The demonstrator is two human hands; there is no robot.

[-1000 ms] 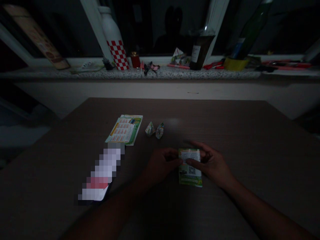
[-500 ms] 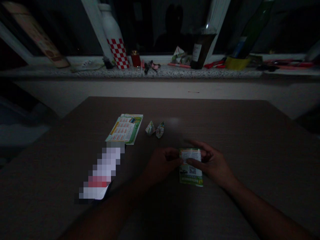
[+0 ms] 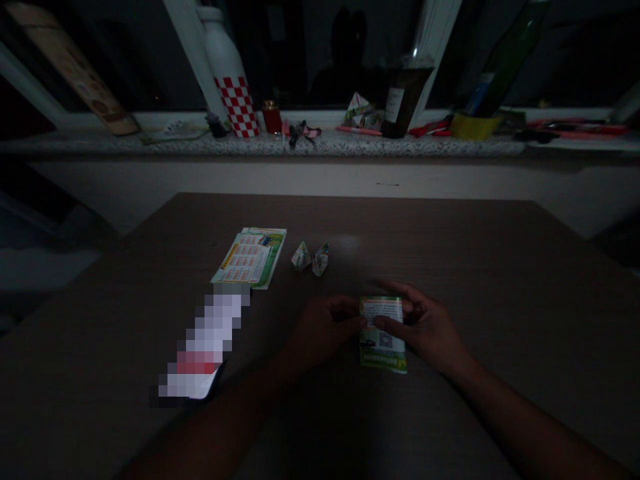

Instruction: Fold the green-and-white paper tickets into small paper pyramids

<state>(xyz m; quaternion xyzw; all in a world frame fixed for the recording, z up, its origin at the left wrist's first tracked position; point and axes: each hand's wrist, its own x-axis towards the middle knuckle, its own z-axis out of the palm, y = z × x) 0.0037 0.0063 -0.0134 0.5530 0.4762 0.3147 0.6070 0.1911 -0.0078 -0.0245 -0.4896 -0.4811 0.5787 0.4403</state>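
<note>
Between my hands is a printed paper sheet (image 3: pixel 384 353) with green edges, lines of text and a QR code. My left hand (image 3: pixel 325 330) pinches its left edge, thumb in front. From the other side my right hand (image 3: pixel 425 327) grips the right edge, its thumb lying across the printed face and its fingers behind. Farther back on the table stand two small folded paper pieces (image 3: pixel 301 257), side by side. A stack of printed calendar sheets (image 3: pixel 250 259) lies to their left.
A phone (image 3: pixel 205 353) with a blurred-out screen lies on the wooden table (image 3: pixel 450 240), left of my left forearm. Along the stone windowsill (image 3: pixel 330 145) stand a red-checked white bottle (image 3: pixel 237 100), a dark cup (image 3: pixel 400 100), a green bottle (image 3: pixel 505 60) and small clutter.
Almost nothing differs. The sheet and both hands keep the same hold, and the things on the table stay in place.
</note>
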